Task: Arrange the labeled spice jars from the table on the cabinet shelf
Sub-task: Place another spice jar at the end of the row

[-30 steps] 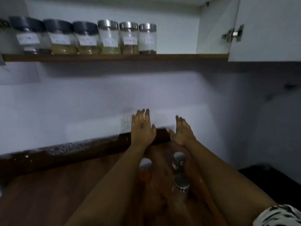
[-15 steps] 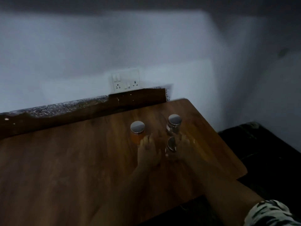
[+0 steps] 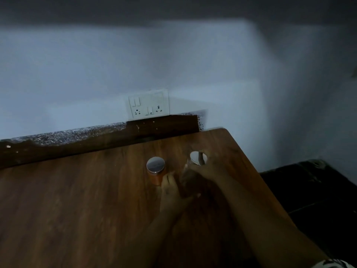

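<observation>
Your hands meet over jars near the desk's (image 3: 77,200) far right corner.
Your left hand (image 3: 172,192) touches the orange jar (image 3: 156,171); your right hand (image 3: 210,169) curls around a blurred silver-lidded jar (image 3: 196,157).

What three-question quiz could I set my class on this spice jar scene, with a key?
1. True or false: the orange-filled spice jar stands upright on the wooden table with its metal lid on.
2. What is fixed to the wall behind the table? A. a switch-and-socket plate; B. a clock; C. a towel rail.
3. Which of the person's hands is closer to the orange-filled spice jar?

Key: 1 true. 2 A. 3 the left hand; the right hand is further right, over a second jar's lid.
</observation>
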The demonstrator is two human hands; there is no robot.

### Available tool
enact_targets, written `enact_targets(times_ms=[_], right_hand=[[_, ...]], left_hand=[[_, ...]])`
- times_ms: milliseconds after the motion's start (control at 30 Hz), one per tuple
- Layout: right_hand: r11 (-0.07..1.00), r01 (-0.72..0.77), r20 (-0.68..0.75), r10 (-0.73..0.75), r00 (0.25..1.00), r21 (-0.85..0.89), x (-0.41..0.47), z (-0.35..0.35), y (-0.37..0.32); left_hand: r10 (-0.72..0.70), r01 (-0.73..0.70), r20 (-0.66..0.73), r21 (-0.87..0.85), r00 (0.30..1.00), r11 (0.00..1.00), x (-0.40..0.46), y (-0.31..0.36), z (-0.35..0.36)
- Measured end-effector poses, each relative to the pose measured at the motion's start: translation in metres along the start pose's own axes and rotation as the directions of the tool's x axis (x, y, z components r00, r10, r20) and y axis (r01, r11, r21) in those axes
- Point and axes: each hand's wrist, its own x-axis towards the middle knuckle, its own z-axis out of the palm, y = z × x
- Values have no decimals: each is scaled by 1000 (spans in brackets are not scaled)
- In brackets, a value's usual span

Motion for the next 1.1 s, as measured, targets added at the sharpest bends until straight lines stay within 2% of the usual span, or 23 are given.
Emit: enact_targets(times_ms=[133,200,267,300,367,433,500,567,633,667,733,767,800,867,900,967,1033,1100], right_hand=[[997,-23,56,19,998,72,7,-30,-28],[999,34,112,-36,993,20,9,-45,-36],[995,96,149,-97,984,12,12,-64,-41],[993,91,184,-104,977,79,15,-72,-41],[963,46,240,-113,964,266,20,-83,-42],[942,44,186,-112,976,333,26,-83,-44],[951,80,123,-121,985,299,27,-82,-52],[969,125,160,-161,974,212,26,-87,-60],[972,194,268,-222,937,130,23,-97,-65],[965,206,295,-246,923,160,23,-105,-67],[913,165,273,-278,921,374,20,-119,-72],[870,137,243,-278,929,473,19,-123,-74],[845,143,193,-278,941,516,18,-126,-78],[871,202,64,-256,965,448,16,-125,-85],[890,223,2,-243,970,398,16,-123,-89],[901,205,-20,-214,977,382,14,-125,-94],[859,140,109,-221,969,493,16,-133,-97],[778,62,232,-262,937,625,17,-144,-97]], left_hand=[[124,-146,-256,-70,959,987,17,40,-4],[140,-185,-313,-120,939,975,24,50,-13],[131,-189,-220,-267,967,945,30,60,-30],[148,-184,-130,-343,980,921,33,65,-40],[213,-197,-1,-384,977,902,38,75,-53],[261,-263,-43,-280,964,923,40,85,-54],[305,-319,-126,-112,944,941,39,95,-52],[337,-345,-107,-74,936,936,39,102,-58],[311,-304,7,-202,950,931,43,106,-78],[277,-232,104,-316,955,920,43,107,-90],[209,-14,268,-585,940,811,45,109,-107],[196,38,284,-649,939,760,43,113,-108],[178,10,236,-629,955,777,40,120,-105],[187,-163,28,-376,982,912,36,137,-97],[244,-254,-69,-234,967,938,36,143,-93],[314,-333,-134,-157,940,930,38,150,-93],[265,-256,-33,-391,964,884,41,154,-103],[230,-106,103,-660,968,743,44,156,-116]])
